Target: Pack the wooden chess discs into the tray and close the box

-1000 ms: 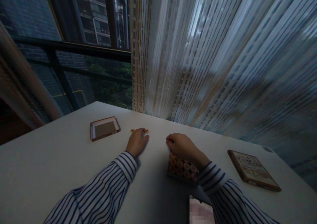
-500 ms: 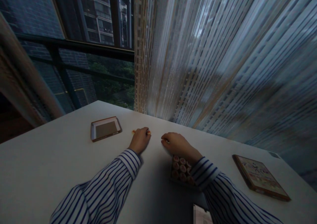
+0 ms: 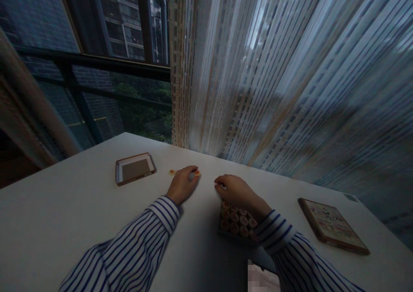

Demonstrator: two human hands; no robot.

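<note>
My left hand [image 3: 183,184] rests on the white table [image 3: 64,223], fingers curled, tips on a small round red-and-yellow piece [image 3: 196,173]. A second such piece [image 3: 172,172] lies just left of that hand. My right hand [image 3: 234,189] is curled over the far edge of a tray of round pieces [image 3: 235,223], its fingertips pinched together; what they hold is hidden. Both arms wear blue-and-white striped sleeves.
A brown shallow box lid [image 3: 134,168] lies to the far left. A flat brown printed board [image 3: 332,225] sits at the right near the table edge. A striped curtain [image 3: 274,77] hangs behind, with a dark window [image 3: 106,59] on the left.
My left hand has slid a little to the right with a round piece at its fingertips, uncovering another piece on its left. My right hand stays by the tray.
</note>
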